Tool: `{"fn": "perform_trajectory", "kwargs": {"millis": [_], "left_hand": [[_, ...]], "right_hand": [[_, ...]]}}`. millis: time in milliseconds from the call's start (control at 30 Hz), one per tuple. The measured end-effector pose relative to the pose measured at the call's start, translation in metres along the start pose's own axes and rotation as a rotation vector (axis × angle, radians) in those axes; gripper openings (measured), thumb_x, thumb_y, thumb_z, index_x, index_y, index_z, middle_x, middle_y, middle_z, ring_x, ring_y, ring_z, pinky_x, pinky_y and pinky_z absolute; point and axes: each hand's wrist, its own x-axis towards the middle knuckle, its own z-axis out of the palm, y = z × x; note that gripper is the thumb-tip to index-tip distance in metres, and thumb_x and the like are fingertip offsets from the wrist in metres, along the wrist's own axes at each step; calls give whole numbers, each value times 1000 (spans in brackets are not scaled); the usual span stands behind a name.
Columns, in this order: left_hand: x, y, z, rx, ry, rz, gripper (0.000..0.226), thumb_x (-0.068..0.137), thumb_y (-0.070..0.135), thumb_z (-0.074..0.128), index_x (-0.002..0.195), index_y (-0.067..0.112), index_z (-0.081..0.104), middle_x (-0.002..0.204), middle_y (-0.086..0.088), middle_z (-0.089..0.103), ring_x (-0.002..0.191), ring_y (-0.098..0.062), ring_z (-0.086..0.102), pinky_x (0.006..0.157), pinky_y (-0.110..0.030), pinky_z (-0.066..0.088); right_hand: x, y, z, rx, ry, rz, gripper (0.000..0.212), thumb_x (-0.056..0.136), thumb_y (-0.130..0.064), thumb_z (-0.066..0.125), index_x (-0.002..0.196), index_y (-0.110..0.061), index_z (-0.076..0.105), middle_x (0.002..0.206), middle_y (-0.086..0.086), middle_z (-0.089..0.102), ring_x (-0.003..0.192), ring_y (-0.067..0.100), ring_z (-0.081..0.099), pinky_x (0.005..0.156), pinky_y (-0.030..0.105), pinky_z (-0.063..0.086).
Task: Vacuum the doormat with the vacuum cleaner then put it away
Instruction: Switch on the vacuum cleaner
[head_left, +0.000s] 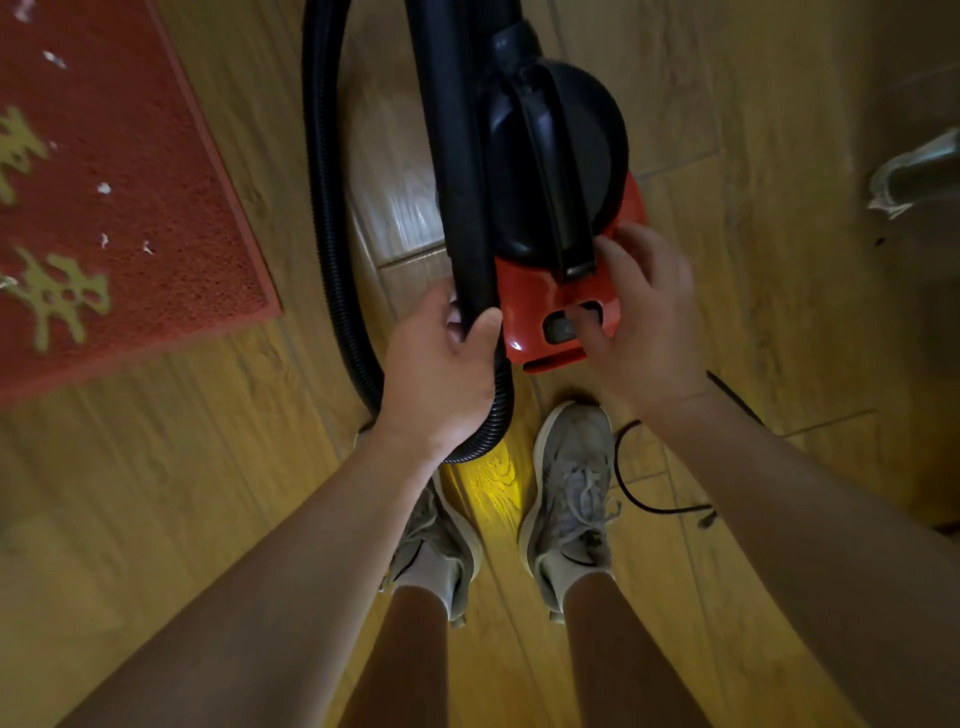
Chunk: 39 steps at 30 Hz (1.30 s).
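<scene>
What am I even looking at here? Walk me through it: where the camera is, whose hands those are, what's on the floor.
The camera sits on a person's head, looking down past their arms to their shoes on a wooden floor. The left hand grips the black tube where the ribbed hose joins it. The right hand rests on the red and black vacuum, fingers at its rear opening. At left lies a red doormat with white scraps on it. A thin black cord trails by the right shoe.

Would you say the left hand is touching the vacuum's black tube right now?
Touching. The head view shows the left hand wrapped around the black tube, thumb and fingers closed over its lower end where the ribbed hose joins.
</scene>
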Motion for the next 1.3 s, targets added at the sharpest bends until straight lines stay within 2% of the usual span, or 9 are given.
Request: {"fn": "perform_trajectory", "kwargs": {"millis": [100,200,367,500,600,700,900,1067,1300], "left_hand": [[-6,4,7,-32,23,17,19,100,10,59,116,18,65,98,15,72,88,5,68,77,-8,49],[-9,7,12,-54,34,18,17,100,10,59,113,20,65,99,15,72,91,6,68,80,-8,49],[-15,7,13,-117,51,10,18,101,8,56,114,16,65,102,11,73,98,-1,69,91,-23,54],[-18,5,11,-135,71,-7,20,101,5,54,105,23,63,99,9,73,97,-5,70,90,-27,54],[-19,4,9,-150,86,-29,25,101,4,53,102,28,59,95,10,71,92,-4,69,86,-26,53],[-20,4,7,-152,77,-58,20,102,6,52,104,25,58,91,10,68,85,-4,66,78,-24,49],[-20,-1,3,-175,83,-94,11,103,8,52,112,13,58,92,6,67,84,-11,64,80,-30,49],[-20,0,5,-189,100,-114,12,102,7,53,107,17,58,92,5,68,86,-13,65,80,-31,49],[-20,6,8,-167,92,-131,12,102,9,54,109,17,60,90,9,68,86,-7,67,81,-27,52]], "right_hand": [[-3,4,-3,34,-66,-2,72,77,-16,80,143,-9,52,148,10,43,133,28,39,104,23,31],[-1,7,-7,17,-80,-30,74,76,-9,80,144,-10,51,148,10,43,133,29,39,104,23,30],[2,6,-7,-22,-88,-39,76,74,-10,81,143,-12,51,146,11,44,130,32,42,100,35,43],[3,2,-5,-50,-86,-21,75,73,-9,80,141,-11,51,145,12,42,129,31,40,103,37,42],[5,0,-8,-72,-112,-5,73,74,-10,81,140,-15,51,145,10,41,130,31,40,100,40,46],[8,0,-9,-110,-122,-20,69,74,-12,81,137,-17,53,143,11,42,129,32,40,100,40,47],[13,0,-9,-184,-118,-33,59,71,-11,82,124,-17,56,138,11,45,120,32,46,88,42,52],[13,1,-4,-208,-98,-47,57,69,-6,80,120,-14,55,136,14,47,118,36,49,87,44,52],[5,2,-3,-158,-89,-28,69,72,-7,80,135,-12,54,140,17,45,118,39,49,92,47,50]]}}
